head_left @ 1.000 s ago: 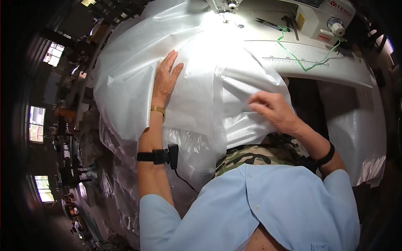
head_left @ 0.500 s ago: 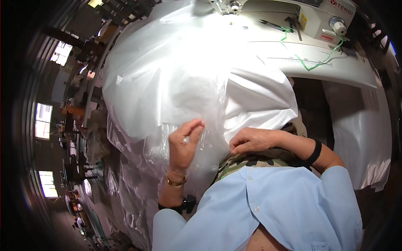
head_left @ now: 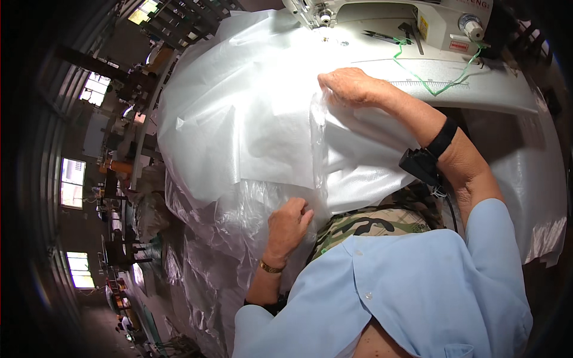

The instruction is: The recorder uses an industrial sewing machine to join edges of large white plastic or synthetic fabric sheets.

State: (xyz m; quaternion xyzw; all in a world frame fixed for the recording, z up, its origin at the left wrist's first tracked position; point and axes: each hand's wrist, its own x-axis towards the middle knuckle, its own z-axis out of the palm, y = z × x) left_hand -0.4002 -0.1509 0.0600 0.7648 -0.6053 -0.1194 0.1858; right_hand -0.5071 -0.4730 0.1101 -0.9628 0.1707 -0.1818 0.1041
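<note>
A large white plastic sheet spreads over the sewing table and hangs toward my lap. Clear plastic film shows below its straight lower edge and along a crinkled strip running away from me. At the far end of that strip, my right hand is closed with its fingertips pinching the sheet's edge, just short of the sewing machine. My left hand is closed near the strip's near end, its curled fingers on the clear film. Its fingertips are partly hidden.
Black thread snips and a metal gauge lie beside the machine. A green thread trails over the table edge. More white sheeting hangs at the right. Crumpled film heaps at lower left.
My right hand has moved away from my lap, up along the strip to the sheet's far edge. My left hand has shifted slightly right and nearer to me.
</note>
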